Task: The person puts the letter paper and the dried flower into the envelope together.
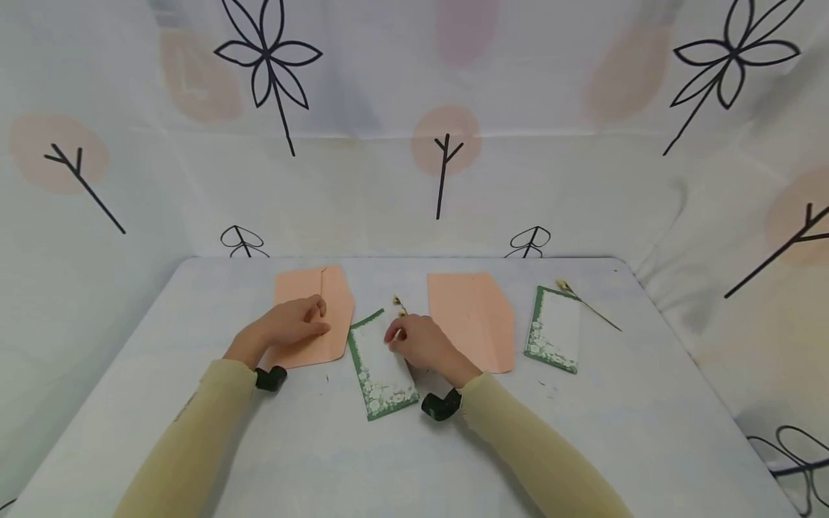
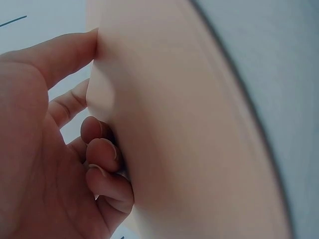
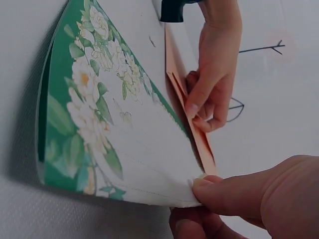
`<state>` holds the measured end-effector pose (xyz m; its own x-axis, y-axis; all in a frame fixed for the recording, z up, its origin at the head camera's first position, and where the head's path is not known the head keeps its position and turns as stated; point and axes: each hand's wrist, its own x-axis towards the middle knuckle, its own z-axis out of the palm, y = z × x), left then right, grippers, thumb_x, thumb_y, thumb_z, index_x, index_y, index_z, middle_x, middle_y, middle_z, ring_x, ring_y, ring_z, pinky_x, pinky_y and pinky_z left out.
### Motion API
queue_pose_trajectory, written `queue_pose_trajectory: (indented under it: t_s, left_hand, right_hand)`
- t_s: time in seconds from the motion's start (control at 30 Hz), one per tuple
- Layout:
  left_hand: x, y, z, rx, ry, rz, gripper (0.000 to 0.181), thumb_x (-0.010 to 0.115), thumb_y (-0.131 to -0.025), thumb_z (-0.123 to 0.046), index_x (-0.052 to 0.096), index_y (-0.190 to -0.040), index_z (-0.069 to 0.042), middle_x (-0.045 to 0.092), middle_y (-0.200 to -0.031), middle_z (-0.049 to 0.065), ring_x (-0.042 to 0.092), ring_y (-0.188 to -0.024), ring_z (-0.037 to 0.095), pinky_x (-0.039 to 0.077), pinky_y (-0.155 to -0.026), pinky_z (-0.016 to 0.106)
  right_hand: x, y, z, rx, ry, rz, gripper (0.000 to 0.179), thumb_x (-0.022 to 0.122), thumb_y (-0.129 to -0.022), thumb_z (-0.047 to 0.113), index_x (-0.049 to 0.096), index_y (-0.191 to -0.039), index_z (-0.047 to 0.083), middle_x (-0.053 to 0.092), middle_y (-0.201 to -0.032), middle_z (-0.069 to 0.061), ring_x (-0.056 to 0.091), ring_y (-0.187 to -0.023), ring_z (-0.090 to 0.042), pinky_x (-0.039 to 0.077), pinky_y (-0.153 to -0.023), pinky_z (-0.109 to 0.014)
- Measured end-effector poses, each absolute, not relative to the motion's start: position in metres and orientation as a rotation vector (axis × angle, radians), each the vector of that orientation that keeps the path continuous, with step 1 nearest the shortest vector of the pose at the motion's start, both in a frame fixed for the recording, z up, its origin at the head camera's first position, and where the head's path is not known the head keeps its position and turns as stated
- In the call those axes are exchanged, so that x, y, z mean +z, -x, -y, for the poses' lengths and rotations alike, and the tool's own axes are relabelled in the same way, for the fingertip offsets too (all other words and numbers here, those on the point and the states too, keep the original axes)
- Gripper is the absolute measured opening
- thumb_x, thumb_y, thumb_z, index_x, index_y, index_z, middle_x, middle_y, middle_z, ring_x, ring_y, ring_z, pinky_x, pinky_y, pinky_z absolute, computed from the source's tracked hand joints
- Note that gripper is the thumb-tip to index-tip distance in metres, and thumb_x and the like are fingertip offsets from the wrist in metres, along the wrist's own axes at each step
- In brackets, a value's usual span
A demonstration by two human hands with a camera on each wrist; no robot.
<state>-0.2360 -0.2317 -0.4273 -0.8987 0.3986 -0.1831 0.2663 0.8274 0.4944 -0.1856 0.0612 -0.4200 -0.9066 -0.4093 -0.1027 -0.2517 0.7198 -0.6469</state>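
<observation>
At the left of the table lies a peach envelope (image 1: pixel 340 309). My left hand (image 1: pixel 294 321) is over it, thumb and index finger pinching the edge of its paper (image 2: pixel 184 119), other fingers curled, as the left wrist view shows. To its right is a white card (image 1: pixel 382 367) with a green, flower-printed border. The right hand (image 1: pixel 424 342) pinches this card along one edge, thumb on its printed face (image 3: pixel 144 149) and fingers beneath. A small yellow flower sprig (image 1: pixel 397 301) shows just beyond the right hand, its lower part hidden.
A second peach envelope (image 1: pixel 463 302) lies right of the right hand. Farther right are another green-bordered card (image 1: pixel 557 327) and a thin-stemmed yellow flower sprig (image 1: pixel 599 316). Behind the white table (image 1: pixel 324 460) hangs a printed white cloth (image 1: pixel 363 194).
</observation>
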Motion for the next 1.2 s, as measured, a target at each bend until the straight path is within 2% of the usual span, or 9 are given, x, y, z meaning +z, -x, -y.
queue_pose_trajectory:
  t_s: [0.13,0.33,0.53,0.73,1.2]
  left_hand:
    - [-0.427,0.236,0.232,0.684,-0.509,-2.731,0.026,0.067,-0.094,-0.032,0.05,-0.101,-0.014,0.042,-0.071,0.001,0.043,-0.064,0.018,0.033,-0.063,0.034]
    - [-0.429,0.236,0.232,0.684,-0.508,-2.729,0.026,0.067,-0.094,-0.032,0.05,-0.102,-0.014,0.042,-0.072,0.001,0.044,-0.065,0.018,0.033,-0.063,0.033]
    - [-0.426,0.234,0.231,0.677,-0.485,-2.727,0.025,0.067,-0.094,-0.031,0.05,-0.101,-0.013,0.042,-0.072,0.001,0.044,-0.065,0.018,0.033,-0.063,0.033]
    - [-0.426,0.235,0.231,0.682,-0.486,-2.722,0.024,0.066,-0.095,-0.031,0.05,-0.1,-0.014,0.041,-0.072,0.001,0.044,-0.065,0.018,0.032,-0.063,0.033]
    - [-0.428,0.238,0.232,0.669,-0.495,-2.728,0.025,0.067,-0.094,-0.032,0.05,-0.1,-0.014,0.04,-0.071,0.001,0.043,-0.064,0.018,0.032,-0.063,0.033]
  right_hand:
    - [-0.418,0.185,-0.064,-0.973,0.529,-2.671,0.008,0.064,-0.096,0.013,0.07,-0.101,0.013,0.06,-0.087,0.0,0.055,-0.066,-0.015,0.045,-0.059,-0.03]
    - [-0.418,0.183,-0.07,-1.035,0.468,-2.599,0.008,0.064,-0.095,0.01,0.069,-0.102,0.011,0.059,-0.082,-0.002,0.057,-0.056,-0.015,0.044,-0.051,-0.03]
    - [-0.417,0.182,-0.077,-1.127,0.424,-2.529,0.014,0.067,-0.09,0.006,0.07,-0.103,0.01,0.061,-0.087,-0.002,0.057,-0.062,-0.015,0.043,-0.052,-0.029]
    - [-0.413,0.181,-0.083,-1.139,0.389,-2.497,0.018,0.067,-0.091,0.007,0.07,-0.109,0.011,0.063,-0.094,-0.001,0.057,-0.063,-0.016,0.042,-0.052,-0.03]
    - [-0.411,0.186,-0.086,-1.192,0.394,-2.484,0.017,0.068,-0.092,0.006,0.07,-0.108,0.012,0.063,-0.099,-0.002,0.059,-0.072,-0.017,0.047,-0.061,-0.03]
